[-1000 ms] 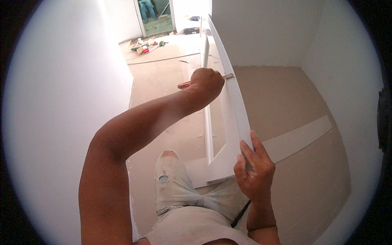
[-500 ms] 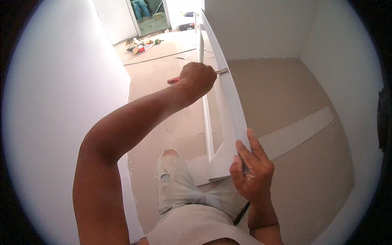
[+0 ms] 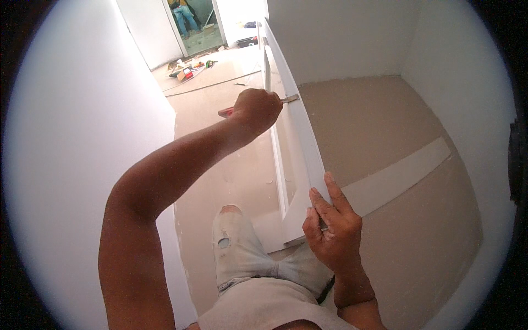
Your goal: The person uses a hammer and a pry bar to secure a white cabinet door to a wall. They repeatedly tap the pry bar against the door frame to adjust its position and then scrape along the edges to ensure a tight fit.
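A white panelled door (image 3: pixel 300 148) stands on its long edge, reaching from between my knees toward the far wall. My left hand (image 3: pixel 258 111) is closed in a fist around a chisel (image 3: pixel 290 99) with a red handle. The handle's end sticks out to the left of the fist, and the flat metal blade lies against the door's upper edge. My right hand (image 3: pixel 336 231) grips the near end of that edge, its fingers stretched along the top. What lies under the right palm is hidden.
A white wall (image 3: pixel 82 165) runs close along my left. Scattered tools and a red box (image 3: pixel 185 74) lie on the far floor, near a cable (image 3: pixel 214 82). A white strip (image 3: pixel 396 173) crosses the floor at right. Another person (image 3: pixel 186 19) stands beyond the doorway.
The door and both hands appear slightly farther left in view. My left hand still holds the chisel at the door's edge, and the right hand keeps its grip. The distant person has shifted slightly.
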{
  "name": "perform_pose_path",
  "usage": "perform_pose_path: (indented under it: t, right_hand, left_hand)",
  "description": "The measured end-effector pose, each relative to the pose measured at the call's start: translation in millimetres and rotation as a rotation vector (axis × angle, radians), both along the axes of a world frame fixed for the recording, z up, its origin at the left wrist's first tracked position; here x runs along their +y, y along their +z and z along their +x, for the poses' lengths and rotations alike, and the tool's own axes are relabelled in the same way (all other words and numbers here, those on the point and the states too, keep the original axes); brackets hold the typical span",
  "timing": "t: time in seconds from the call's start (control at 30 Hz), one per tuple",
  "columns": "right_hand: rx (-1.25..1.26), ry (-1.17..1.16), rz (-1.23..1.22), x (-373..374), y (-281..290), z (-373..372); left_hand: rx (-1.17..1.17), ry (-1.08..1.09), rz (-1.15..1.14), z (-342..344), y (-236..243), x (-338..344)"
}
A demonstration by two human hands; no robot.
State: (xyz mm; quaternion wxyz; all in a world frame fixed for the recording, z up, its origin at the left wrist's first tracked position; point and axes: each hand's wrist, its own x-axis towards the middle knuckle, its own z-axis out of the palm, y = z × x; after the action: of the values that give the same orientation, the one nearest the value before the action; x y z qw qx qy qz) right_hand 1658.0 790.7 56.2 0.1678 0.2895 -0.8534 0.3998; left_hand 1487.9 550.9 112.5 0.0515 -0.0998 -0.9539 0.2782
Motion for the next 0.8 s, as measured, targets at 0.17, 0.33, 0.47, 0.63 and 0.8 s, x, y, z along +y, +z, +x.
perform_pose_path:
  t: [0.17,0.33,0.47,0.63,0.8]
  right_hand:
    - [0.064,0.013,0.056,2,2,0]
    - [0.041,0.015,-0.002,1,2,0]
    - [0.041,0.014,0.032,1,1,0]
    - [0.067,0.019,0.0,3,3,0]
    - [0.082,0.029,-0.012,0,-5,-3]
  left_hand:
    - [0.005,-0.016,0.037,0,2,-3]
    - [0.038,-0.067,0.049,1,3,-7]
    - [0.039,-0.032,0.007,-3,-6,-10]
    - [0.029,-0.092,0.024,-7,0,-14]
    - [0.031,-0.071,-0.024,-4,-1,-17]
